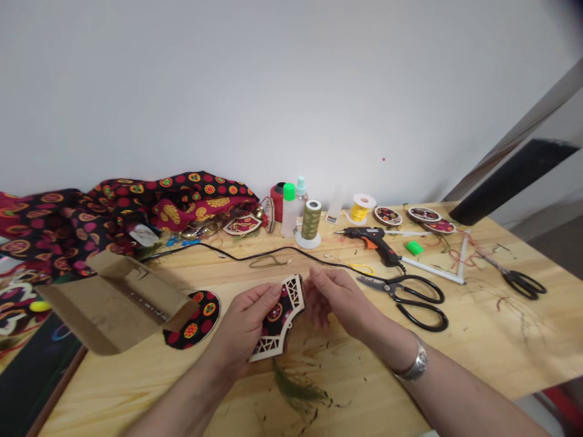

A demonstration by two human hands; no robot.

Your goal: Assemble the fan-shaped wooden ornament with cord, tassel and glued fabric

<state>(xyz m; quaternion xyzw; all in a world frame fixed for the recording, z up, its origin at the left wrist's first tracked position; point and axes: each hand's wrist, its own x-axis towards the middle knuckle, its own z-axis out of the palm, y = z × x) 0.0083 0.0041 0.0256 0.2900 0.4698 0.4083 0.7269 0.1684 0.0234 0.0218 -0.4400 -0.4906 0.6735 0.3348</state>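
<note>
Low in the middle of the frame, a small ornament [276,314] of dark flowered fabric with pale cut-out wooden trim is held tilted over the bench [483,352] by the left hand [239,328]. That grip is narrow and clasps the ornament by its left side: the thumb lies along the fabric face near the upper edge, while the fingers pass behind and are hidden. Most of the piece thus lies to the right of the grip, with one lattice corner at its top right, another at its bottom left, and a scalloped edge between them facing the lower right. The right hand [339,297], with a silver bracelet [418,361] at the wrist, is just beside the top right corner, fingers loosely curled; whether its grip touches the edge or pinches anything, I cannot tell. A tuft of green thread [294,386] emerges beneath the ornament's lower edge; whether it is attached does not show.

Left of the hands, a round fabric piece [195,325] lies partly hidden by a cardboard box [122,309], with patterned cloth [118,206] heaped behind. Near the centre stand a green-capped bottle [288,212] and an olive thread spool [311,223]. Right of centre, a glue gun [374,241] lies above black-handled scissors [395,291]
</note>
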